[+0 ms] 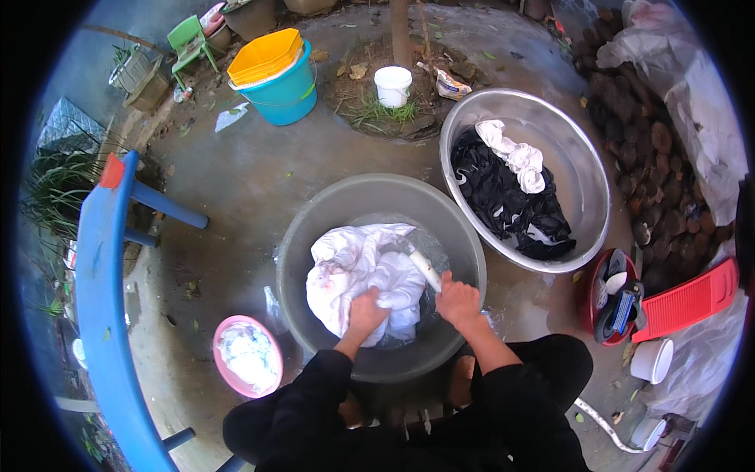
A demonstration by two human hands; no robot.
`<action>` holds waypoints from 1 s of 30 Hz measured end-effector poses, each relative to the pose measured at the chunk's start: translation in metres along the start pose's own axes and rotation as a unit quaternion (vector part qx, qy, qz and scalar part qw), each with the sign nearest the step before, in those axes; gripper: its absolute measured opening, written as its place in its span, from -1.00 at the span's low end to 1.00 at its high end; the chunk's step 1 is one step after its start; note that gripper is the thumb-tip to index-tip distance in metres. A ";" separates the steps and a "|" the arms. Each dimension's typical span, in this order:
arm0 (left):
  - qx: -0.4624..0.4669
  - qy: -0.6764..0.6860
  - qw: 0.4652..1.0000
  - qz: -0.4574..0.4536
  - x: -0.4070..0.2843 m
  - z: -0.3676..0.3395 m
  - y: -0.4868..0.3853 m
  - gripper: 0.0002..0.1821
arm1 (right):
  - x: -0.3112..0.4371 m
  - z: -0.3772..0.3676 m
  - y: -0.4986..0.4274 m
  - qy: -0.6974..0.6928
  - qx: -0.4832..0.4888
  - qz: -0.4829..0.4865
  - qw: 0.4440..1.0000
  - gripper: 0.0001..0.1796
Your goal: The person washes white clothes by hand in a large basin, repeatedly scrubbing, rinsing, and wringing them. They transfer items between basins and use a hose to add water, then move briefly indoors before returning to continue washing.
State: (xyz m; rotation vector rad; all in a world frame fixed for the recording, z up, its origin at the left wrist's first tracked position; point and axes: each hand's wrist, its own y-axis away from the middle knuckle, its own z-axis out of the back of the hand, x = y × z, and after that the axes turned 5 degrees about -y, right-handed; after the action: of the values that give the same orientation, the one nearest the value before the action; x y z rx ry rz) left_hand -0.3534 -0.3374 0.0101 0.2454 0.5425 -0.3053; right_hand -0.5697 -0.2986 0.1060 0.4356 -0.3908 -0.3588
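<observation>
My left hand (367, 312) grips a bunched white cloth (336, 289) that lies in a large grey plastic tub (377, 187) with water in its bottom. In my right hand (458, 299) is a white hose (422, 266), its end pointing over the cloth, with water coming out. Reddish marks show on the left part of the cloth. Behind the tub to the right stands a wide metal basin (581, 156). It holds wet black clothing (501, 197) and a twisted white cloth (519, 154).
A pink basin (277, 348) with white contents stands left. Farther left curves a blue bench (106, 277). Toward the back are a turquoise bucket (286, 97), a small white bucket (393, 87) and a tree trunk (401, 35). At right are a red basin (590, 312) with shoes and a red washboard (687, 304).
</observation>
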 end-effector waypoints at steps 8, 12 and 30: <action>-0.143 0.287 0.947 0.001 -0.092 0.167 -0.001 -0.74 | -0.005 0.003 0.001 -0.002 -0.037 0.021 0.999 -0.68; -0.210 0.545 0.811 0.025 -0.135 0.218 0.002 -0.73 | -0.008 0.006 0.003 0.004 -0.018 0.020 1.000 -0.63; -0.119 -0.104 0.983 -0.088 -0.001 0.065 -0.001 -0.65 | 0.012 0.039 0.002 -0.014 0.102 0.034 0.994 -0.55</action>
State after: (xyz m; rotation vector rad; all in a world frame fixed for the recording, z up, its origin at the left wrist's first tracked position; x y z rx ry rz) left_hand -0.3240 -0.3582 0.0643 -0.0664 0.3887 -0.4290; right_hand -0.5755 -0.3153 0.1425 0.6150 -0.4706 -0.2597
